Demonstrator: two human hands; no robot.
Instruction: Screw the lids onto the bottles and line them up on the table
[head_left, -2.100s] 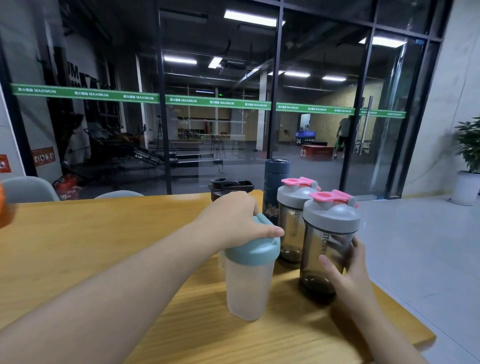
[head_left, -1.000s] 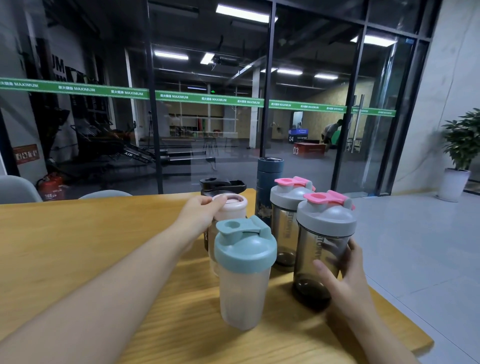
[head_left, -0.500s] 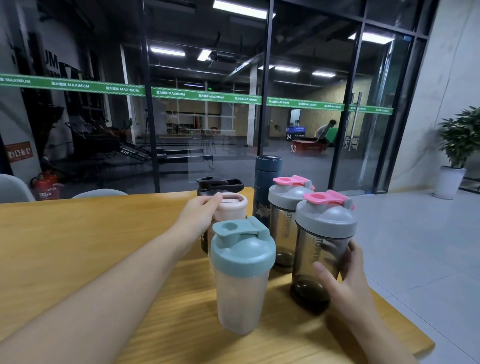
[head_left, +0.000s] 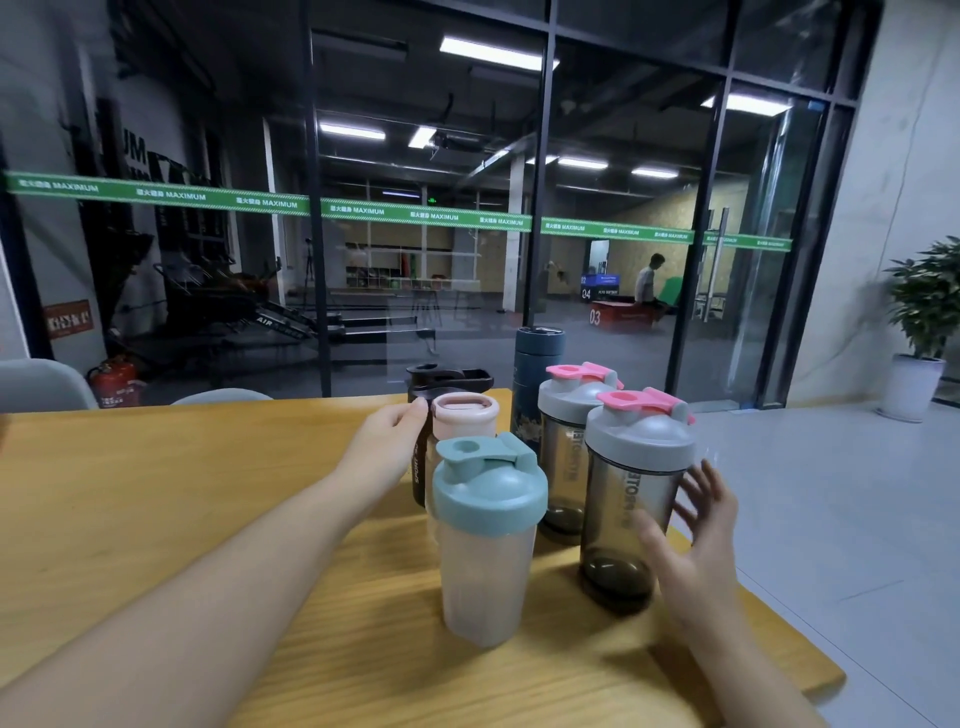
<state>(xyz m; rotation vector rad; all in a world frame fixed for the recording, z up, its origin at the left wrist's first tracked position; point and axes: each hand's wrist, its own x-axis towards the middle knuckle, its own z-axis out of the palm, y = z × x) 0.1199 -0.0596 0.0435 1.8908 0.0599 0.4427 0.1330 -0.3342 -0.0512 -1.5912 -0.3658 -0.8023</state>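
Our left grip reaches the pink-lidded bottle at twelve o'clock.

On the wooden worktop (head_left: 156, 519), the upright pale-pink-lidded translucent bottle (head_left: 464, 421) stands behind the teal-lidded frosted shaker (head_left: 488, 540); left hand (head_left: 387, 441) touches its cap, grasp unclear; right hand (head_left: 696, 540) spread, holding nothing, beside the grey-lidded smoky shaker (head_left: 631, 499).

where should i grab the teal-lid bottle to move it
Grip the clear body below the teal lid, coming from the near side: it stands upright, nearest of the group, and other bottles crowd close behind it.
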